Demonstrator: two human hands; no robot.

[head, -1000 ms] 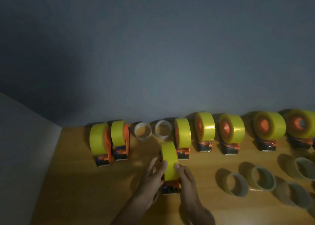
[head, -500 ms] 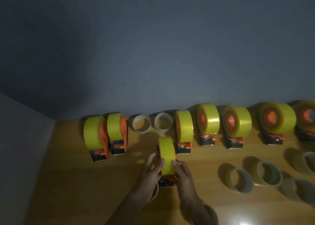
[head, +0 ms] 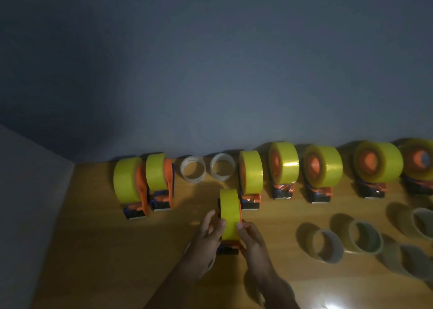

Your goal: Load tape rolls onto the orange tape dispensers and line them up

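An orange tape dispenser (head: 228, 247) carrying a yellow tape roll (head: 230, 211) stands on the wooden table (head: 98, 257) in front of the back row. My left hand (head: 206, 243) grips its left side and my right hand (head: 251, 240) grips its right side, fingertips on the roll. Behind it, along the wall, stand several loaded dispensers: two at the left (head: 131, 186) (head: 160, 179) and several to the right (head: 250, 179) (head: 283, 168) (head: 322, 168) (head: 377, 165).
Two empty clear cores (head: 192, 168) (head: 222, 167) stand in a gap of the back row. Several loose tape rolls (head: 328, 245) (head: 364, 237) (head: 421, 222) lie at the right front. A grey wall rises behind, and a pale panel (head: 28, 203) bounds the left.
Both hands have slid the held dispenser a little farther back toward the row. The camera has tipped slightly, so the table sits lower in view.
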